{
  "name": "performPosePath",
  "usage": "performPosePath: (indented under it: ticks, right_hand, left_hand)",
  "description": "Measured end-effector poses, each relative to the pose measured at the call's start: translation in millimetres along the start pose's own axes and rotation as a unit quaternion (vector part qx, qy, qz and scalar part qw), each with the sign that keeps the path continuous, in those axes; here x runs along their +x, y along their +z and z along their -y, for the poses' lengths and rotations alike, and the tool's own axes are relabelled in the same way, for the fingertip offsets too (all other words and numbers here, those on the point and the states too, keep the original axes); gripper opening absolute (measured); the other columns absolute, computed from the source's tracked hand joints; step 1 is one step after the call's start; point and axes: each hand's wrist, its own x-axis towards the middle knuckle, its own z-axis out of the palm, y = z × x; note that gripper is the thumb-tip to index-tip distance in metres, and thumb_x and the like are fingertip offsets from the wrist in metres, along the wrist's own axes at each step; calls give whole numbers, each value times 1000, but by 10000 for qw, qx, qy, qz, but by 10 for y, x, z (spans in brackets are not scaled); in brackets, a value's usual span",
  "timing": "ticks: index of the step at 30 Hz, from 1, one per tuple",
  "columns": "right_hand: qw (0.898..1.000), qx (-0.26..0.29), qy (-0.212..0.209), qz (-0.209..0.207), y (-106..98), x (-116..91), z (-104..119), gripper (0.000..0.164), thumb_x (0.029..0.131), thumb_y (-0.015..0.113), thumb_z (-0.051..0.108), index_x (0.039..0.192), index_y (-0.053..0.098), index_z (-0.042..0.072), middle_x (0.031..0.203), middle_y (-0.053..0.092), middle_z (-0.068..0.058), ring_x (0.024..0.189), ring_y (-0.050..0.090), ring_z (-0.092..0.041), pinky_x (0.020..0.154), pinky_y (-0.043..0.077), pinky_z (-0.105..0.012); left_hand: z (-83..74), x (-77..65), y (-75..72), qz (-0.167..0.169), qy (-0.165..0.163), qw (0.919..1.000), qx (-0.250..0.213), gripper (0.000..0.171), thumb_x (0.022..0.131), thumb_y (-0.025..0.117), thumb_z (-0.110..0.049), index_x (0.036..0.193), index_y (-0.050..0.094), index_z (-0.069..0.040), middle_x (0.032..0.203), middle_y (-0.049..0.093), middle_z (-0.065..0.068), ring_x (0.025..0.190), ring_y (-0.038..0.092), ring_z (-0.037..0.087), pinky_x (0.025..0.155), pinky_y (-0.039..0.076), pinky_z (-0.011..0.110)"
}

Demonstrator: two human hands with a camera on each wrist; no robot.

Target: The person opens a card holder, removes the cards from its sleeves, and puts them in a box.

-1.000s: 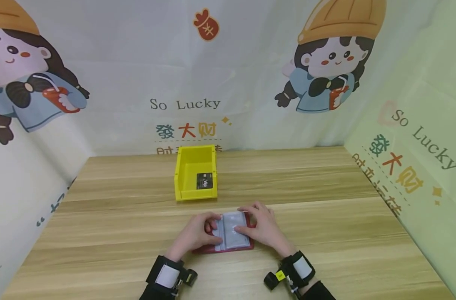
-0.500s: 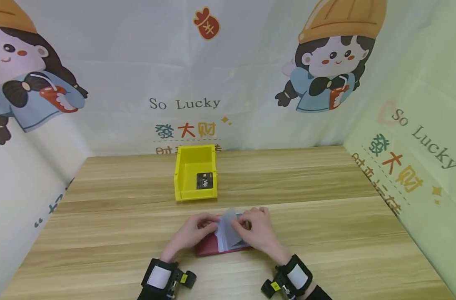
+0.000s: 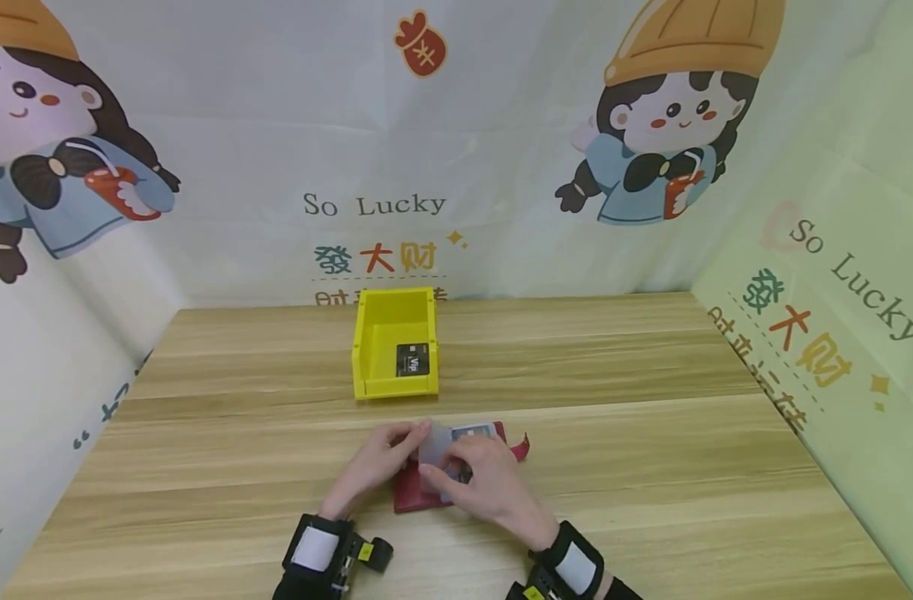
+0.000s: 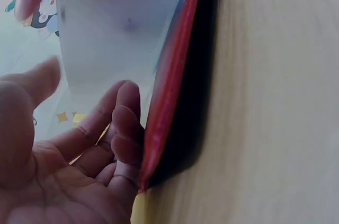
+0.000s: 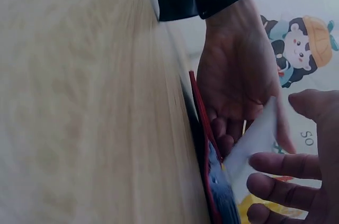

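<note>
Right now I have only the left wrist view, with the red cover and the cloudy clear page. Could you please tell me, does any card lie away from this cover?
Observer: Yes. The head view shows a black card marked "Vip" lying inside the yellow bin, farther from the person than the red cover.

Operator: Thank you. And at the right end of the cover, which I cannot see, is there something that sticks out?

Observer: Yes, a curled red tab sticks out there, over the table.
</note>
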Motion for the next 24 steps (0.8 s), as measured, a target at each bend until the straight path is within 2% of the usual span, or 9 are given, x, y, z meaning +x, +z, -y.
performPosePath:
  ticks: [5,8,11,14,18,22,24]
  right_hand:
    - [9984,245,278,436,41,-35,-52,23,95,66,37,93,78,17,84,69,6,80,54,-6,78,39,-25]
    - [9973,424,328,505,58,-46,-101,14,93,70,28,95,79,17,86,69,6,84,55,-7,81,39,-27]
    - [9966,554,336,518,69,-54,-140,10,91,73,21,97,79,16,86,68,6,85,55,-7,81,38,-27]
    - [9954,687,357,570,58,-60,-160,12,90,74,19,101,79,15,85,67,5,85,54,-7,82,38,-27]
    - [9950,879,307,373,17,-60,-234,19,89,75,15,106,78,12,89,66,2,88,55,-10,82,41,-27]
    - [9965,710,435,-24,-53,-78,-397,29,86,78,17,114,75,12,106,64,-3,102,52,-17,89,44,-33]
    - [9957,667,644,-23,-100,-92,-474,37,84,80,20,119,74,13,116,61,-5,111,50,-20,94,43,-39]
  left_hand:
    - [9,-5,0,-408,172,9985,336,27,99,63,-30,102,73,-6,90,64,2,82,52,12,73,40,24]
    - [25,-1,-1,-749,218,9951,606,19,96,68,-23,93,75,-6,78,62,0,73,50,11,66,38,22]
    - [27,0,2,-1025,122,9913,815,17,93,72,-21,85,76,-6,70,59,-3,67,48,10,61,36,22]
    - [23,-7,3,-1169,-17,9891,893,16,91,74,-21,84,77,-6,67,61,-4,65,49,10,60,36,22]
    - [16,-22,-12,-1272,-210,9877,889,15,89,76,-21,85,77,-6,67,63,-2,66,50,11,60,36,22]
    - [16,-42,-32,-1387,-287,9855,936,15,88,77,-20,88,77,-5,72,68,0,67,52,11,61,38,23]
    - [18,-52,-37,-1469,-282,9840,970,14,88,78,-19,89,77,-4,74,69,2,67,53,12,60,40,23]
